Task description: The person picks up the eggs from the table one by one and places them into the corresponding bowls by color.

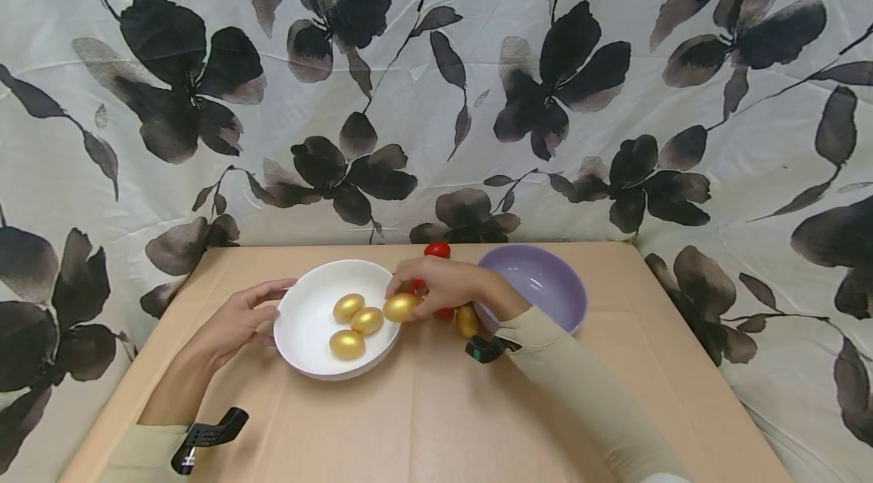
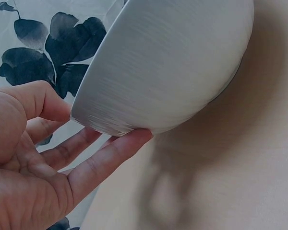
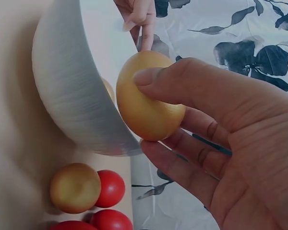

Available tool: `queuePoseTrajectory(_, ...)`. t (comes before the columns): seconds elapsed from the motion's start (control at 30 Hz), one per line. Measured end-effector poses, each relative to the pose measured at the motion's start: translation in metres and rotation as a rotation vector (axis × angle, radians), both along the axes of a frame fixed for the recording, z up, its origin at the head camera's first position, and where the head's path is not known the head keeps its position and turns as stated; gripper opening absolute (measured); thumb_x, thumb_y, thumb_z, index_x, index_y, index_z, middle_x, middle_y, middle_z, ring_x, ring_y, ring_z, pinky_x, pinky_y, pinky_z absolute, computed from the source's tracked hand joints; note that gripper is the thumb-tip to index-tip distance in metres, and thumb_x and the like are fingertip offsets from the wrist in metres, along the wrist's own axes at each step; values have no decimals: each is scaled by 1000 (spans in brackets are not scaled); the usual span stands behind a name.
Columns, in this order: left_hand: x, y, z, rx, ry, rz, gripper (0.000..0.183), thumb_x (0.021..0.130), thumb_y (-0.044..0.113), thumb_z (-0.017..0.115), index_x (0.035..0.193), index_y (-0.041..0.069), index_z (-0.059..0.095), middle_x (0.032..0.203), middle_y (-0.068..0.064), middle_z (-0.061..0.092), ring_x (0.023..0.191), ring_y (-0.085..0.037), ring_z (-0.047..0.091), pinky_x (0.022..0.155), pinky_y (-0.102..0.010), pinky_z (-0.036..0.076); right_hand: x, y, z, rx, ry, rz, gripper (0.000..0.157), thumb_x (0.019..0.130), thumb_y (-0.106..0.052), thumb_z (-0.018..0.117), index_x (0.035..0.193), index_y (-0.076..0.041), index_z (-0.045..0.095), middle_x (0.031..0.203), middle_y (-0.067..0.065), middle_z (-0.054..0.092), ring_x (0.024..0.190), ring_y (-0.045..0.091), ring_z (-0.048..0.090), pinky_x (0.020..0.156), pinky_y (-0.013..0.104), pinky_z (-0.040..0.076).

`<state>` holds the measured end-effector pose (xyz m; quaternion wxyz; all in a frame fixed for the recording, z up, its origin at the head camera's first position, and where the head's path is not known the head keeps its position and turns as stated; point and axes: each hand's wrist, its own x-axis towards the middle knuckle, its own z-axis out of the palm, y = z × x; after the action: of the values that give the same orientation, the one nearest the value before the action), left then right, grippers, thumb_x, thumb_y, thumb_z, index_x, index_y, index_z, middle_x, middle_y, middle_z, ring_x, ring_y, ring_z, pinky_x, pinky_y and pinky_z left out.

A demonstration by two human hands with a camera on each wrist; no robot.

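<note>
Toward the far edge of the bench [image 1: 436, 415], the right hand's [image 1: 439, 282] fingers are pinching a golden egg [image 1: 399, 308] at the white bowl's [image 1: 305, 320] rim; the left hand's [image 1: 232, 321] fingers are gripping the opposite side. Probably light, stiff and slippery, the egg is favouring a mid-body pinch; room is opening toward the near edge.

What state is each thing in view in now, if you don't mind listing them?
White bowl: upright on table.
Three gold eggs: lying in white bowl.
Held gold egg: pinched in right hand near white bowl's rim.
Other gold egg: resting on table.
Red balls: on table, partly hidden.
Purple bowl: upright, partly hidden.
Left hand: touching white bowl's side.
Flowered cloth: hanging.
</note>
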<state>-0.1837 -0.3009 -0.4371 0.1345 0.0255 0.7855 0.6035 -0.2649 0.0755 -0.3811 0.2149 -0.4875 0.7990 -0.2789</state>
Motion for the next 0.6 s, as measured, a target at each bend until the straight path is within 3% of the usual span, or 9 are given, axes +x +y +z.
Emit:
queuePoseTrajectory(0.2, 1, 0, 1, 7, 3, 0, 61, 95, -2, 52, 154, 2, 39, 146, -30, 42, 114, -32, 58, 75, -53, 62, -2, -9, 1, -4, -26, -24, 37, 85, -12, 81, 118, -26, 71, 116, -12, 63, 107, 8, 58, 95, 29, 56)
queuePoseTrajectory(0.6, 0, 0, 1, -5, 7, 2, 60, 95, -2, 52, 153, 2, 40, 146, -30, 43, 114, -31, 58, 73, -51, 63, -5, -23, -1, 14, 20, -12, 37, 86, -10, 80, 120, -20, 70, 116, -9, 64, 107, 6, 60, 96, 27, 55)
